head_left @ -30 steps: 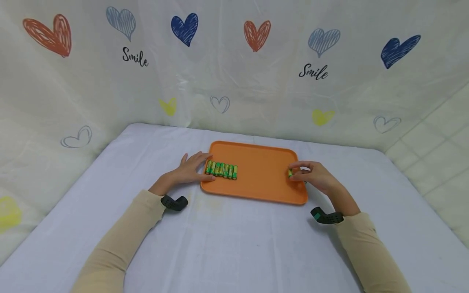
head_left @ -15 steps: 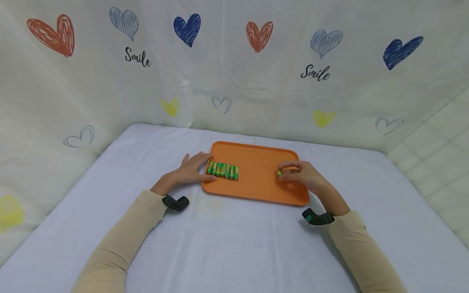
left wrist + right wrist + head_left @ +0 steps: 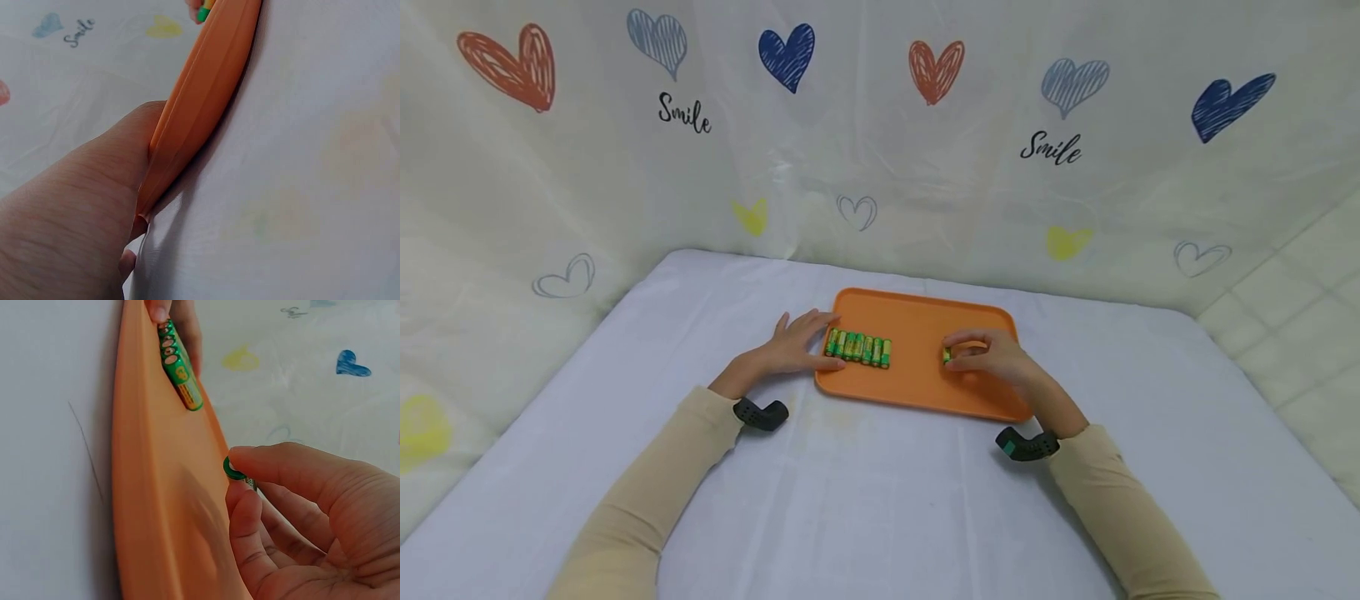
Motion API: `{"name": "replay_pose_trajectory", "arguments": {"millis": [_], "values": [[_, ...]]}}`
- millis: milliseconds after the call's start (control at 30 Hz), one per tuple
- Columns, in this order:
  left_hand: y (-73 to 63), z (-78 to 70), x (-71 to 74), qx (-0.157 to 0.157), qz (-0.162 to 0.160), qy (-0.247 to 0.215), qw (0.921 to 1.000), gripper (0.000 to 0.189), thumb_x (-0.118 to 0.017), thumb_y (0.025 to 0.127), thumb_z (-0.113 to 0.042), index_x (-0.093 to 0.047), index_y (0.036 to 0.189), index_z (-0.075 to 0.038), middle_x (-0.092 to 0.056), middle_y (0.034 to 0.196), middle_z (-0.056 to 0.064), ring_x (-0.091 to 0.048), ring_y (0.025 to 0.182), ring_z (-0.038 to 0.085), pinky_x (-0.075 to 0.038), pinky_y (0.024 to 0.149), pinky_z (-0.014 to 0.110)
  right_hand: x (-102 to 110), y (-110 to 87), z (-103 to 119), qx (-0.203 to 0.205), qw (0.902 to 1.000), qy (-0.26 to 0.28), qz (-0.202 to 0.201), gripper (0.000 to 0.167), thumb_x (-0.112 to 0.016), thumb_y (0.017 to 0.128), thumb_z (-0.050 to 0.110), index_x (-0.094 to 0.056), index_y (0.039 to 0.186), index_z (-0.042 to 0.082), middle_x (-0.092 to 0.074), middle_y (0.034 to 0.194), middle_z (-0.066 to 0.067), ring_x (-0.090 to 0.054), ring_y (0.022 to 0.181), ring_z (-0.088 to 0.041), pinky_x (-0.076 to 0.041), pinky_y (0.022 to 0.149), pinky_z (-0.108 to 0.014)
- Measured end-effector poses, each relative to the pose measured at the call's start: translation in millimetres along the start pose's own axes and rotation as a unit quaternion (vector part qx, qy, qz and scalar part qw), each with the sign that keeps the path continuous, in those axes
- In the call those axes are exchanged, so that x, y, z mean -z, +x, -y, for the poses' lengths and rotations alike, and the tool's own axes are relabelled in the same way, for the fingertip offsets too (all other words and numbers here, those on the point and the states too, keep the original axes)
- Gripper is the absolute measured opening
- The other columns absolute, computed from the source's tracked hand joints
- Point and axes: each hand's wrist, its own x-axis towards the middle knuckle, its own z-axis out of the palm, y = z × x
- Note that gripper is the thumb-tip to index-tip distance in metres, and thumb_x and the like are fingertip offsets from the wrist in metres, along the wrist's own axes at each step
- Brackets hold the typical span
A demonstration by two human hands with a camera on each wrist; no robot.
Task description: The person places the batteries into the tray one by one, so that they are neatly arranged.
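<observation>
A row of several green-and-yellow batteries (image 3: 859, 347) lies side by side at the left end of the orange tray (image 3: 917, 310). My left hand (image 3: 793, 343) rests over the tray's left edge, its thumb and fingers spread to either side of the row's left end. Above the tray, right of the row, my right hand (image 3: 991, 358) pinches a single battery (image 3: 234, 470) by its ends between thumb and fingers. In the right wrist view the row (image 3: 181, 372) shows end-on, with left-hand fingertips (image 3: 160, 314) at its far end.
A white cloth (image 3: 880, 500) covers the table. Behind it hangs a pale curtain (image 3: 880, 150) printed with hearts and "Smile". Each wrist bears a black camera band, the left one (image 3: 762, 414) and the right one (image 3: 1027, 445).
My right hand has moved left over the tray from its right edge, carrying the battery closer to the row. My left hand and the row have stayed in place.
</observation>
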Motion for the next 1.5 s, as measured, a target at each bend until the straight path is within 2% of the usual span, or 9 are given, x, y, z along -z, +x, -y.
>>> {"name": "replay_pose_trajectory", "arguments": {"millis": [300,700,967,1233,1500], "values": [[-0.3,-0.4,-0.8,0.002,-0.001,0.002,1.0000,0.090,-0.069,0.085,-0.053,-0.027,0.155,-0.015,-0.025,0.158,0.011,-0.009,0.150,0.032,0.012,0.113,0.060,-16.4,8.3,4.2,0.005,1.0000,0.000,-0.005,0.041,-0.078,0.083,0.010,-0.066,0.121,0.000,-0.065,0.116,-0.006,-0.062,0.086,-0.012,-0.050,0.073,-0.022],[-0.7,-2.7,-0.3,0.005,0.002,0.001,1.0000,0.092,-0.069,0.085,-0.053,-0.025,0.155,-0.015,-0.022,0.160,0.012,-0.007,0.150,0.032,0.013,0.114,0.060,-34.6,18.6,8.4,0.003,0.9999,-0.006,0.013,0.038,-0.075,0.085,0.010,-0.065,0.121,0.000,-0.062,0.125,-0.014,-0.062,0.091,-0.016,-0.050,0.075,-0.023],[-1.9,-3.7,0.9,0.010,0.006,0.000,0.9999,0.093,-0.069,0.084,-0.054,-0.024,0.156,-0.015,-0.021,0.161,0.012,-0.006,0.150,0.031,0.013,0.114,0.059,-44.0,24.2,11.0,-0.004,0.9998,-0.005,0.017,0.036,-0.076,0.085,0.010,-0.067,0.120,0.006,-0.065,0.118,-0.008,-0.061,0.090,-0.017,-0.048,0.073,-0.025],[-0.9,-3.7,0.7,0.008,0.004,0.001,1.0000,0.091,-0.069,0.085,-0.052,-0.026,0.155,-0.015,-0.024,0.159,0.012,-0.007,0.150,0.031,0.012,0.114,0.059,-54.4,26.2,17.1,0.014,0.9995,0.005,0.027,0.036,-0.073,0.085,0.004,-0.065,0.120,0.001,-0.064,0.120,-0.011,-0.060,0.089,-0.017,-0.049,0.073,-0.024],[0.3,-1.1,-0.3,0.005,0.000,0.000,1.0000,0.092,-0.069,0.084,-0.054,-0.026,0.155,-0.015,-0.024,0.160,0.011,-0.007,0.150,0.031,0.012,0.114,0.060,-62.7,29.6,21.8,0.010,0.9993,0.018,0.031,0.041,-0.076,0.083,0.000,-0.064,0.122,0.000,-0.064,0.121,-0.013,-0.060,0.082,-0.013,-0.048,0.072,-0.023]]}}
